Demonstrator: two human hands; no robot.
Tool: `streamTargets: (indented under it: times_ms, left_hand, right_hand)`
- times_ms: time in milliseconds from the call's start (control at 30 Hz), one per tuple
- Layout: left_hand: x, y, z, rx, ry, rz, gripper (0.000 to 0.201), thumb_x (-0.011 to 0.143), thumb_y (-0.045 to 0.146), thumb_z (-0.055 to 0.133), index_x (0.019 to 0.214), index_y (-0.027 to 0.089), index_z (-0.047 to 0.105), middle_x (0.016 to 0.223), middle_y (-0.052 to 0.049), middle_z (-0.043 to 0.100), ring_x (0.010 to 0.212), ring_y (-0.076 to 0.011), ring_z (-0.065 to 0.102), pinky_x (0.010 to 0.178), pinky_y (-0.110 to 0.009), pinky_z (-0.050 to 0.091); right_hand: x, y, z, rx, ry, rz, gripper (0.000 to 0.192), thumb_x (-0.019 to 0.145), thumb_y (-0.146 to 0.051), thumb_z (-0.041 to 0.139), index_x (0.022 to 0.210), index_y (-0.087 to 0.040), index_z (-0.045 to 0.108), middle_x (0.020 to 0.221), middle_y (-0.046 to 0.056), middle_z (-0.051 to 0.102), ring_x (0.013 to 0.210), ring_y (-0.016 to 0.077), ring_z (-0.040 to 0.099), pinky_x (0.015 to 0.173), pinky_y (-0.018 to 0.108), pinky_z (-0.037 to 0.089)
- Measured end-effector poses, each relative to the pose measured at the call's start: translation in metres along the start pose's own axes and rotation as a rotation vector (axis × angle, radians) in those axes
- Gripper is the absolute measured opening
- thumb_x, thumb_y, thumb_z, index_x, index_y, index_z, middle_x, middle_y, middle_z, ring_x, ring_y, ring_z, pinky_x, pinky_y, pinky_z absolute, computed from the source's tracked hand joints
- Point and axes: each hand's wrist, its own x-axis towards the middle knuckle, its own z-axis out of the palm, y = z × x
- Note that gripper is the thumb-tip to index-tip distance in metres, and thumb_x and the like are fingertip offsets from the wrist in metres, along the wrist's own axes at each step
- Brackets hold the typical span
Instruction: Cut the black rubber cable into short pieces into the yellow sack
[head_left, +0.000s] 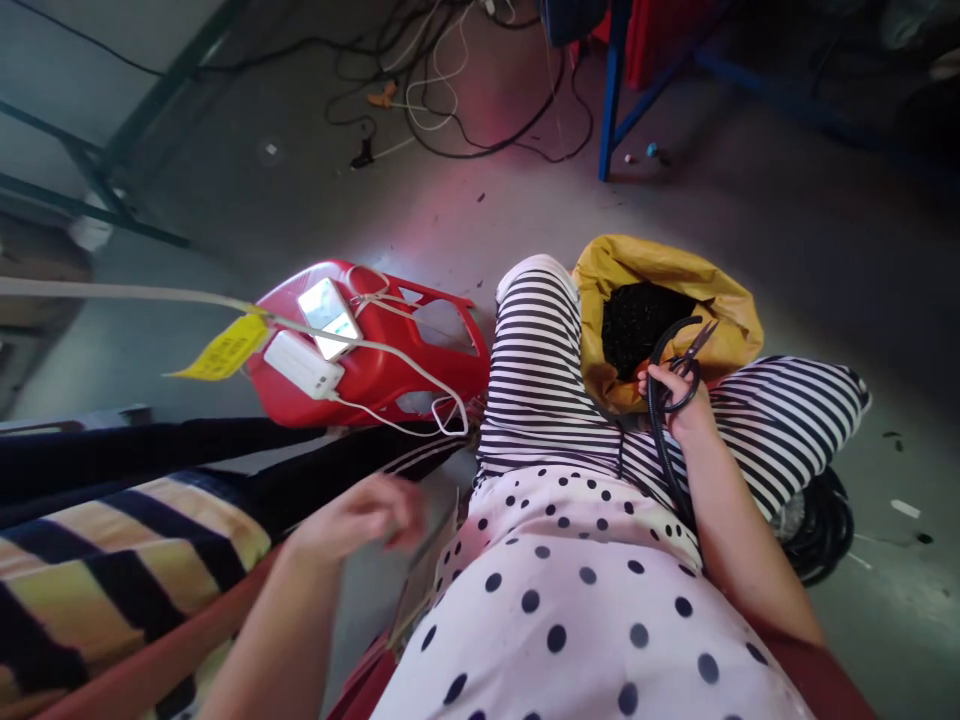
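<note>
Here, at one o'clock from the seated worker, was the action: the right hand [686,408] had its fingers closed around the scissors [700,342], handles in the palm, blades aimed up toward one o'clock, with a black tube [664,465] caught under the thumb and running back over the lap. And right there, just beyond the knuckles, a yellow bag [624,254] gaped between the striped knees [529,370], dark scraps [637,318] lying inside! Over at ten o'clock, the left hand [375,512] was a blur, fingers loosely bent and half open, gripping nothing that I could see. Near it, at eleven, a red stool [375,375] carried a lit phone [326,315] and a white power pack [300,365], while a pale cable [150,293] with a yellow tag [225,350] crossed over them. At nine sat a co-worker's striped clothing [150,540]; by half past two, a dark coil [832,530] lay beside the worker.
</note>
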Motion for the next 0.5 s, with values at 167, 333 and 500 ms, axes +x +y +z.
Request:
streamTargets:
  times_ms: [167, 333, 500]
  left_hand:
    - [0.175, 0.029, 0.081, -0.213, 0.102, -0.083, 0.039, 0.091, 0.057, 0.077, 0.087, 0.019, 0.076, 0.056, 0.005, 0.043, 0.051, -0.0084, 0.033, 0.049, -0.025, 0.026]
    - [0.333, 0.032, 0.109, -0.037, 0.652, -0.044, 0.023, 0.102, 0.032, 0.066, 0.086, 0.016, 0.064, 0.081, -0.001, 0.060, 0.072, -0.0106, 0.053, 0.064, -0.022, 0.041]
    - [0.386, 0.043, 0.093, -0.342, 0.290, -0.313, 0.036, 0.109, 0.045, 0.055, 0.092, 0.015, 0.064, 0.081, -0.005, 0.068, 0.070, -0.0156, 0.062, 0.066, -0.027, 0.048]
  right_hand:
    - [-0.009, -0.001, 0.004, -0.076, -0.056, -0.035, 0.049, 0.051, -0.036, 0.104, 0.076, -0.017, 0.067, 0.071, 0.005, 0.075, 0.060, 0.0156, 0.070, 0.056, 0.024, 0.061]
    - [-0.012, -0.004, 0.000, -0.072, -0.139, -0.127, 0.046, 0.059, -0.040, 0.101, 0.079, -0.020, 0.063, 0.070, 0.000, 0.069, 0.060, 0.0159, 0.068, 0.057, 0.028, 0.059]
    - [-0.020, 0.002, 0.003, -0.150, -0.129, -0.109, 0.046, 0.061, -0.042, 0.099, 0.083, -0.022, 0.064, 0.073, 0.000, 0.072, 0.065, 0.0190, 0.068, 0.063, 0.032, 0.057]
